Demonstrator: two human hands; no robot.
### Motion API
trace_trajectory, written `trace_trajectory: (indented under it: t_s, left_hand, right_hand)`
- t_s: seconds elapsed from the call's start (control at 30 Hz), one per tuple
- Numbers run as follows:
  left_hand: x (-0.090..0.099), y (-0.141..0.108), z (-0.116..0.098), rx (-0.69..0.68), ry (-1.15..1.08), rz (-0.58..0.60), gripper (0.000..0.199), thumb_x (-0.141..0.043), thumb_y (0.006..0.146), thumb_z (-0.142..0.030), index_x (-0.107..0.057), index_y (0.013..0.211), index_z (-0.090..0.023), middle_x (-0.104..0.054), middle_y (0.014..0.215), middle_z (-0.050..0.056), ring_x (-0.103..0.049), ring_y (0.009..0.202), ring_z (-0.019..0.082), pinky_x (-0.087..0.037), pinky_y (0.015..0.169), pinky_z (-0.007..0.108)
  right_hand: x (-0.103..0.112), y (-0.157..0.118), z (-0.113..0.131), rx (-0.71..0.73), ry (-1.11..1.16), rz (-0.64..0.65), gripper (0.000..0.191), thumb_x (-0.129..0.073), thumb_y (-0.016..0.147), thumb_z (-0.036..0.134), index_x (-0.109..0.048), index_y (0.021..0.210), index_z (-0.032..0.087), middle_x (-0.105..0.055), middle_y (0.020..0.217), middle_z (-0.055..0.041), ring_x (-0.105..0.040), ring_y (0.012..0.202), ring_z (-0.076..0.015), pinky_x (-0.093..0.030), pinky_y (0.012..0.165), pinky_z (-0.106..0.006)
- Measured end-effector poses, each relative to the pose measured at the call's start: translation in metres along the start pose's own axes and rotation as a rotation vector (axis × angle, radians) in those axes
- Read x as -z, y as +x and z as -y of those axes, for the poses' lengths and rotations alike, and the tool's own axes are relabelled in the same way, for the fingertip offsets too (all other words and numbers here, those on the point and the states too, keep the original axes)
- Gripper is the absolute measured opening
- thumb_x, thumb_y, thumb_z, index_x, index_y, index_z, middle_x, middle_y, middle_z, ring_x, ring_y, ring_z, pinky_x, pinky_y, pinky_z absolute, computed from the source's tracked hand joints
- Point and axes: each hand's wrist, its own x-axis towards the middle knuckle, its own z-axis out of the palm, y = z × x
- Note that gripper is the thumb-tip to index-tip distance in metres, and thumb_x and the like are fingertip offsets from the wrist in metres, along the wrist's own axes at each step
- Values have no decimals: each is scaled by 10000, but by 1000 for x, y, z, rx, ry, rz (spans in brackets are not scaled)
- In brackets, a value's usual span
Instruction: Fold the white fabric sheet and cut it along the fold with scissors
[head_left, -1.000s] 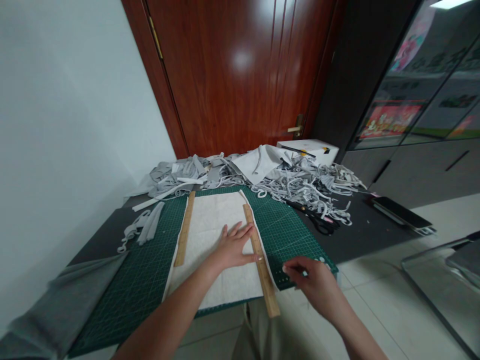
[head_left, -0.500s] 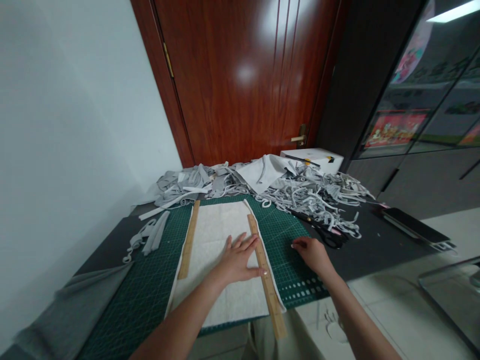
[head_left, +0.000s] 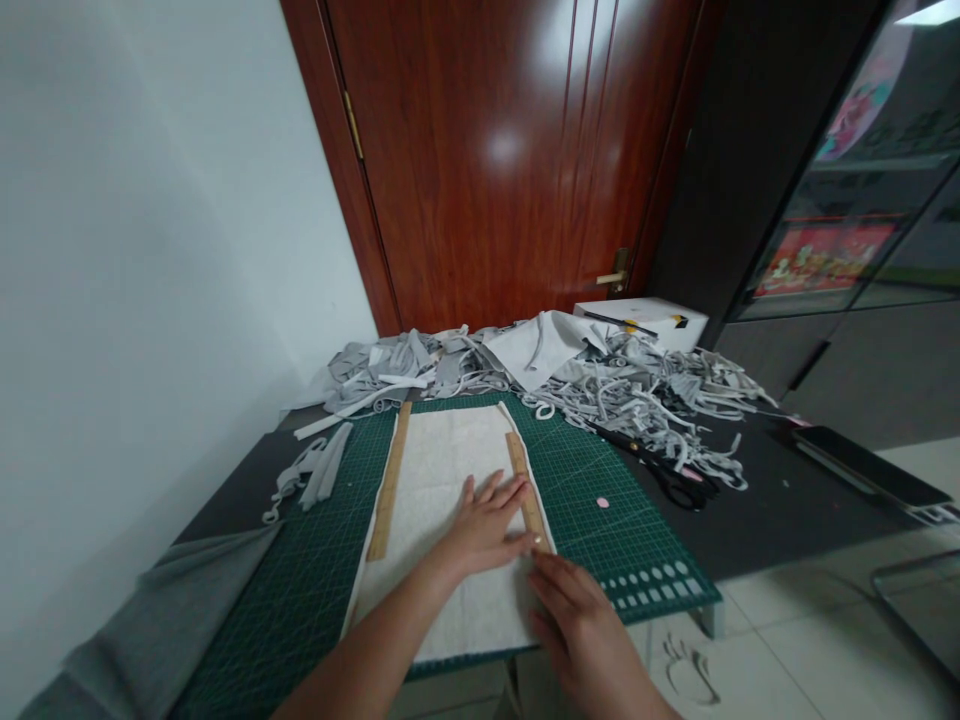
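A long off-white cloth (head_left: 442, 500) lies flat on a green cutting mat (head_left: 622, 530). One wooden ruler (head_left: 389, 490) rests along its left edge. My left hand (head_left: 487, 525) lies spread on the cloth, its fingertips on a second wooden ruler (head_left: 519, 460) at the right edge. Just below, my right hand (head_left: 574, 620) rests over the lower part of that ruler and the cloth's edge, fingers stretched forward; whether it grips anything is hidden. A small pink disc (head_left: 602, 503) lies on the mat right of the hands.
Grey and white fabric scraps (head_left: 637, 390) are heaped along the back. Black scissors (head_left: 667, 478) lie at the right, a black phone-like object (head_left: 862, 460) beyond them. Folded strips (head_left: 326, 465) and grey cloth (head_left: 150, 610) are at the left. A white box (head_left: 660, 322) stands behind.
My right hand has moved left and toward me, from the bare mat onto the right ruler. The pink disc now shows where it was. My left hand has stayed on the cloth.
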Motion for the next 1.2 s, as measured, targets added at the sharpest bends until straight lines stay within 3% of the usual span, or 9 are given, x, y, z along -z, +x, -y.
trace_trajectory:
  t_s: [0.2,0.33,0.53,0.67,0.83,1.0,1.2]
  left_hand:
    - [1,-1,-3,21,-4,-33,565,-251,963,-505,-136,1488,-328,-179,1553,-14,-85,1432,272,-68,1105,627]
    - [-4,0,-1,13,9,-43,583,-233,969,-505,-72,1496,-315,-168,1555,-7,-41,1436,261,-62,1114,600]
    - [-8,0,0,7,25,-75,656,-243,956,-551,-2,1500,-274,-121,1564,23,-29,1437,257,-44,1121,579]
    - [-6,0,-2,3,31,-67,666,-268,945,-573,-52,1501,-277,-125,1562,26,-61,1435,268,-41,1118,584]
    - [-5,1,-3,14,30,-46,674,-247,942,-589,-52,1501,-268,-97,1563,16,-54,1436,269,-40,1115,598]
    - [-6,2,-3,14,40,-52,712,-264,925,-622,-62,1502,-257,-74,1566,19,-41,1435,285,-40,1110,610]
    - [-5,2,-4,20,62,-70,688,-283,929,-610,-117,1499,-262,-109,1563,34,-67,1431,299,-69,1105,610]
  right_hand:
    - [-11,-12,-8,-34,-115,-23,360,-481,817,66,-666,1114,152,-666,1201,-108,-609,1085,-250,-510,925,-390]
    - [-8,-16,-11,-98,-140,-69,351,-457,860,97,-633,1160,144,-674,1168,-124,-611,1057,-253,-510,909,-397]
    - [0,-18,-6,-190,-195,-81,374,-571,816,188,-613,1186,227,-636,1085,-129,-620,914,-279,-544,791,-423]
    - [7,-22,-1,-219,-130,-1,363,-562,807,190,-609,1166,219,-622,958,-102,-650,796,-232,-565,690,-334]
    - [17,-32,-8,-303,-191,2,350,-461,838,161,-603,1156,188,-626,971,-112,-678,700,-212,-549,566,-295]
    - [29,-33,-24,-346,-256,29,326,-493,834,186,-642,1123,216,-649,958,-88,-677,683,-203,-540,575,-287]
    - [45,-24,-40,-288,-346,61,346,-506,816,161,-664,1116,230,-699,985,-69,-670,856,-240,-554,697,-320]
